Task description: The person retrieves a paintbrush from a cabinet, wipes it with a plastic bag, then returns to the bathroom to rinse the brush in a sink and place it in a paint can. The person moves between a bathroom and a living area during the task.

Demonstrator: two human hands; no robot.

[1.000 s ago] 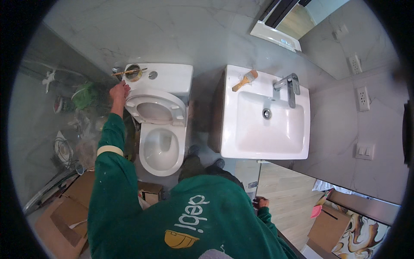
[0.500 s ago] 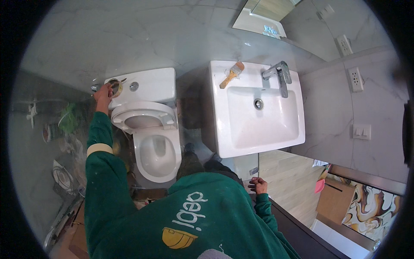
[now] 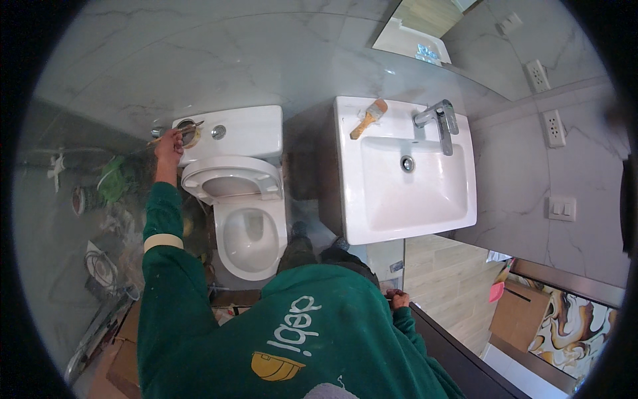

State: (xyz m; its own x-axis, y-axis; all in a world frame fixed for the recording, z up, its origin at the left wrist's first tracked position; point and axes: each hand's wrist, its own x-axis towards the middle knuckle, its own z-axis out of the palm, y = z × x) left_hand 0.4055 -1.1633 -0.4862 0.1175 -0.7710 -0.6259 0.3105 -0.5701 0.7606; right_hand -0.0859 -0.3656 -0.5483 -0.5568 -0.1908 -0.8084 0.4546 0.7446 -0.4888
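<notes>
My left hand (image 3: 169,147) is at the left end of the white toilet tank (image 3: 249,130). Its fingers are closed round a slim tool (image 3: 195,126) with a thin handle and a narrow dark tip; the exact kind is hard to make out. Beneath the tip, a roll of tape (image 3: 191,138) lies on the tank lid, left of the round flush button (image 3: 218,132). My right hand (image 3: 399,299) is low beside my body with its fingers curled, and whatever is in them, if anything, is hidden.
The toilet seat (image 3: 232,171) is raised above the bowl (image 3: 251,243). To the right stands a white sink (image 3: 412,199) with a chrome faucet (image 3: 438,123); a wide paintbrush (image 3: 369,120) lies on its rim. Plastic bags (image 3: 116,179) and clutter fill the left side.
The whole view has shifted slightly, moving the fixtures right. My left hand has turned the slim tool, and its tip now crosses the tape roll. My right hand has lowered slightly.
</notes>
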